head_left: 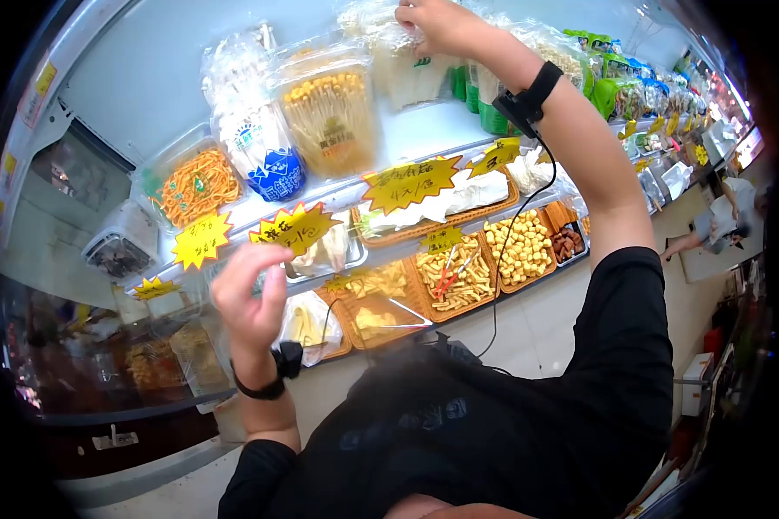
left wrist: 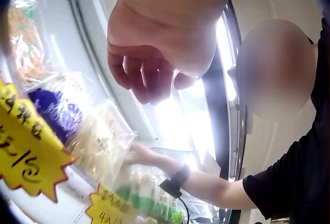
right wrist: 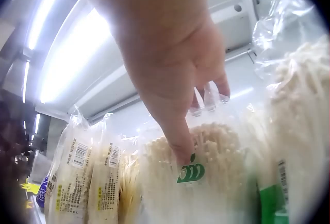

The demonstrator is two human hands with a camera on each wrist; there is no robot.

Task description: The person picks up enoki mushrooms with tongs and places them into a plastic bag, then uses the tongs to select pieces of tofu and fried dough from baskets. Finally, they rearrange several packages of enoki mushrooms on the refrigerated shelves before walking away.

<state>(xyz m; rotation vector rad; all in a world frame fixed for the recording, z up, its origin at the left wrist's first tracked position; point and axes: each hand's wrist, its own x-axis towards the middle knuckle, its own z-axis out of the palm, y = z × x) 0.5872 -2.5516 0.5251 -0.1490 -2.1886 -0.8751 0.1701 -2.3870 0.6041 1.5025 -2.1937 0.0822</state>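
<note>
At the back of the refrigerated shelf, my right hand (head_left: 446,30) pinches the top of a clear bag of white enoki mushrooms (right wrist: 216,177). In the right wrist view the thumb presses the bag's front above a green printed logo, and the fingers reach behind its top edge. My left hand (head_left: 249,303) hovers before the shelf's front edge, near yellow price signs (head_left: 307,232), its fingers loosely bent and holding nothing. Left of the gripped bag stand a bag of yellowish enoki mushrooms (head_left: 329,121) and a blue-and-white printed bag (head_left: 273,169).
A tub of orange strands (head_left: 197,186) sits at the shelf's left. Below are wicker trays of golden cubes (head_left: 518,246) and cut sticks (head_left: 467,281), with red-handled tongs (head_left: 446,278). Green-based bags (head_left: 495,117) line the right. A cable (head_left: 496,298) hangs from my right wrist.
</note>
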